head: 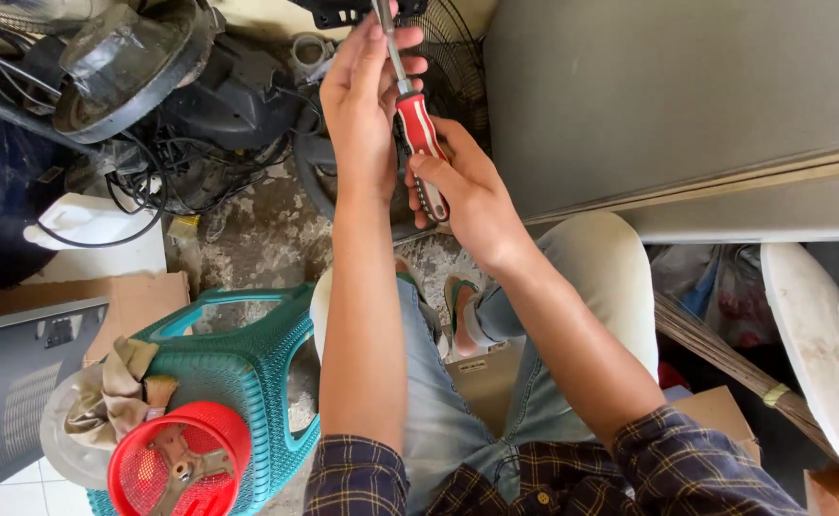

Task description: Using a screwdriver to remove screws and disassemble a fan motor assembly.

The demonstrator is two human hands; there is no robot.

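A screwdriver (419, 129) with a red and black handle and a long metal shaft points up toward a black part (343, 11) at the top edge. My right hand (465, 186) is wrapped around the handle. My left hand (362, 96) reaches higher, its fingers resting along the shaft near the black part. Behind both hands stands a black wire fan guard (453, 53). The shaft's tip is out of view.
A teal plastic stool (238, 368) lies at lower left with a red round basket (178, 465) and a rag (113, 397) on it. Black fan parts and cables (152, 86) crowd the upper left. A grey cabinet (677, 96) fills the right; a white fan base (826, 354) sits lower right.
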